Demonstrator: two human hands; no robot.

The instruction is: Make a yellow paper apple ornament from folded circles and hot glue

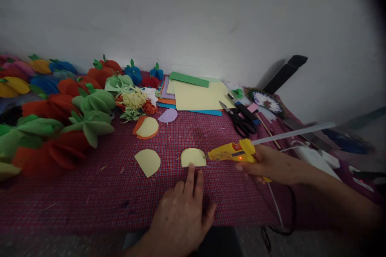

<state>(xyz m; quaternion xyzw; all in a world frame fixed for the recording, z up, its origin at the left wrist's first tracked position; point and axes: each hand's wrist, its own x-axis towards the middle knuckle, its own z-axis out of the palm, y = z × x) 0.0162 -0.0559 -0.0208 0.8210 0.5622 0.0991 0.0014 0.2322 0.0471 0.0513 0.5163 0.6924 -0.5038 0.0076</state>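
A pale yellow half-round paper piece (194,156) lies flat on the checked cloth. The outstretched index finger of my left hand (185,204) presses on its straight lower edge; that hand holds nothing. In my right hand (263,162) is a yellow hot glue gun (232,151) with a glowing orange light and a long whitish glue stick out of its back. Its nozzle tip is at the right side of the paper piece. Left of it lies another pale yellow paper piece (148,162). Yellow-on-orange half-rounds (147,127) and a lilac one (168,115) are behind.
Several paper pumpkins (93,98) fill the left side. Shredded paper (134,102) and stacked coloured sheets (199,94) lie at the back. Black scissors (237,118), a cutter knife (247,111) and a wooden stick (268,128) sit right of centre. A white power strip (316,160) is at right.
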